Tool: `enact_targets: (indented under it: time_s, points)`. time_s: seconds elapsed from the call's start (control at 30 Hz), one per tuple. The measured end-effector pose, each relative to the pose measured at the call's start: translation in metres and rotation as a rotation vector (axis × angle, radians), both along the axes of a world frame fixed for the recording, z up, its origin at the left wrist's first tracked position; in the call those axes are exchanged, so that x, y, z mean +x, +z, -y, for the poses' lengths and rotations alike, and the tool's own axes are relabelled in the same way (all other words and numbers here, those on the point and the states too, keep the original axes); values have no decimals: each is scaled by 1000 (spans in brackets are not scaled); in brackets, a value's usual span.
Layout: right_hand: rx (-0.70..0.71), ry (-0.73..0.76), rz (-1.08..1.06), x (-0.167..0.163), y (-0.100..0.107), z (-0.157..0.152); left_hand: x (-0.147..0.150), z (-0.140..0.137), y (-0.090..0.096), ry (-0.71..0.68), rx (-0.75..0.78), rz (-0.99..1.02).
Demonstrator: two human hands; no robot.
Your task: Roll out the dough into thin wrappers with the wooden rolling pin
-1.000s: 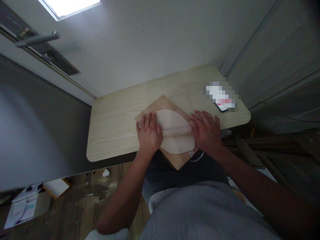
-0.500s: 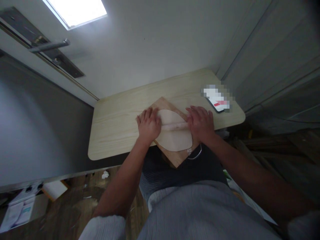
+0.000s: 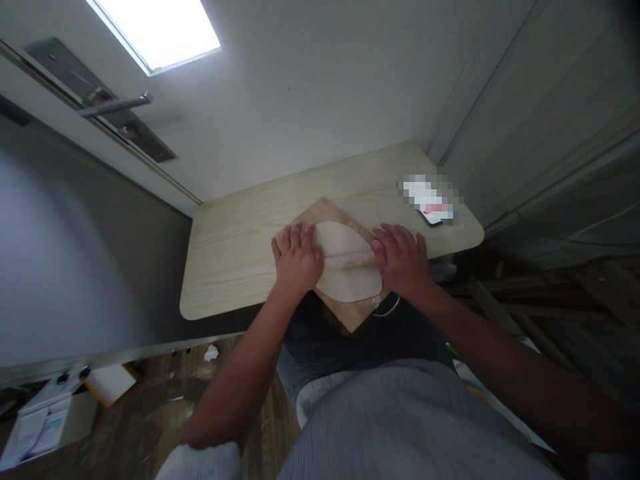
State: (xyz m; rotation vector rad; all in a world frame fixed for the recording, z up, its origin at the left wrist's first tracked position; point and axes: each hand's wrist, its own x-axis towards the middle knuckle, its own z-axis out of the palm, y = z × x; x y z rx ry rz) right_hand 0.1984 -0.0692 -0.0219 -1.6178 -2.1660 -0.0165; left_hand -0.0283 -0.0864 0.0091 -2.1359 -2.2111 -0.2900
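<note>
A flat, pale sheet of dough lies on a wooden board, which is set cornerwise over the table's front edge. Across the dough runs a slim, light rolling pin. My left hand rests over the pin's left end, its fingers reaching forward over the board. Over the right end is my right hand, fingers bent and thumb towards the dough. Both palms hide the ends of the pin. A few small whitish bits sit at the dough's lower right edge.
A phone, partly blurred out, lies on the right side of the pale wooden table. Behind the table stands a white door with a metal handle. Boxes and papers are on the floor at lower left.
Both hands and the rolling pin have moved slightly towards my body over the dough. The view has shifted a little.
</note>
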Motion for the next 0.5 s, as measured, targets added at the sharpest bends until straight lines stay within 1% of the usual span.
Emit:
enact_targets:
  time_s: [0.1, 0.17, 0.27, 0.37, 0.5]
  points:
    - [2, -4, -7, -1, 0, -2, 3, -11, 7, -7, 22, 32]
    - [6, -14, -10, -2, 3, -1, 8, -16, 8, 3, 52, 66]
    - [20, -20, -11, -6, 9, 1, 13, -16, 4, 8, 68, 76]
    - [27, -11, -15, -13, 13, 0, 14, -13, -1, 4, 52, 65]
    - [10, -10, -28, -21, 11, -9, 11, -16, -4, 4, 24, 54]
